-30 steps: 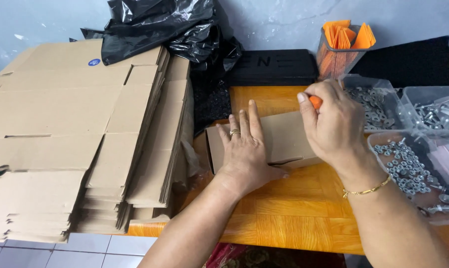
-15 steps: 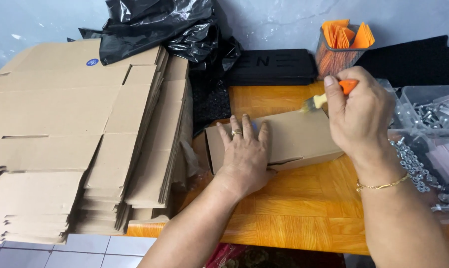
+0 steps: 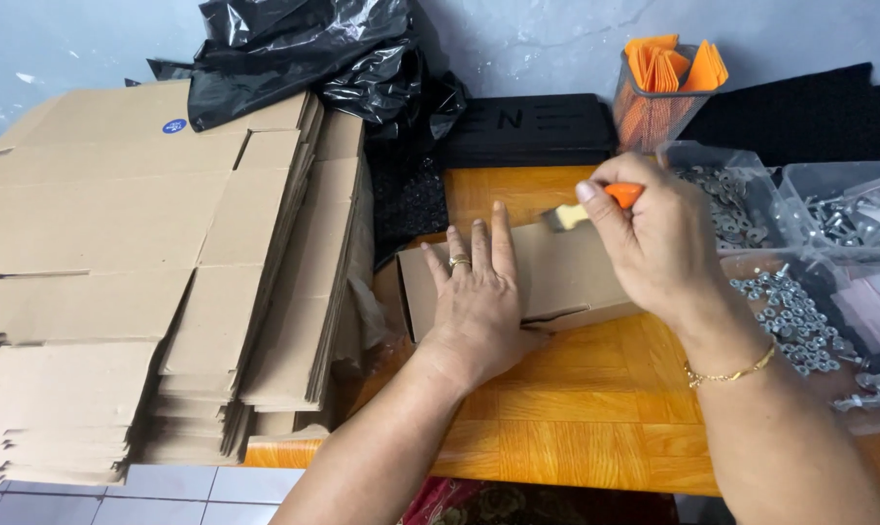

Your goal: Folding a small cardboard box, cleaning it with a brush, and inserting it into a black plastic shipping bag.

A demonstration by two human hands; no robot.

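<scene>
Here my left hand lies flat, fingers spread, on the small brown cardboard box, its long axis left-right; my right hand pinches an orange-handled brush above its far edge.

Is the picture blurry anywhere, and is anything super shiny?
Head view: mostly sharp and evenly lit; the black plastic bags show bright glare streaks; the right hand holding the orange-handled tool looks slightly soft; the left hand on the cardboard box casts only a faint shadow.
</scene>
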